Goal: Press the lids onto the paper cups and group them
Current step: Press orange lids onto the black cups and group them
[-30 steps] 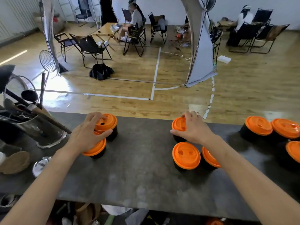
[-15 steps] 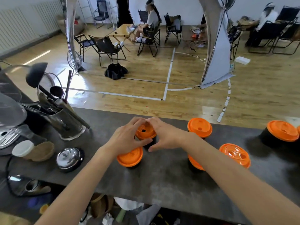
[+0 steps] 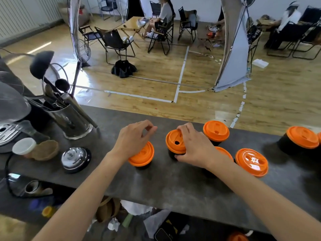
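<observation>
Several black paper cups with orange lids stand on the dark counter (image 3: pixel 173 188). My right hand (image 3: pixel 194 146) grips a tilted lidded cup (image 3: pixel 173 143) at the counter's middle. My left hand (image 3: pixel 133 138) hovers with fingers loosely curled above another lidded cup (image 3: pixel 143 156), holding nothing. Behind my right hand stands a lidded cup (image 3: pixel 216 131); one cup (image 3: pixel 224 152) is mostly hidden under my right wrist. Further right are a lidded cup (image 3: pixel 251 161) and another (image 3: pixel 302 137) near the right edge.
A steel utensil holder (image 3: pixel 71 119) with ladles stands at the back left. A call bell (image 3: pixel 75 158), a brown bowl (image 3: pixel 46 149) and a white-capped jar (image 3: pixel 24 146) sit on the left. Beyond the counter lies a wooden floor with folding chairs and seated persons.
My left hand has let go of the cup both hands held and lifted. My right hand has carried that cup to the right, away from the left cup.
</observation>
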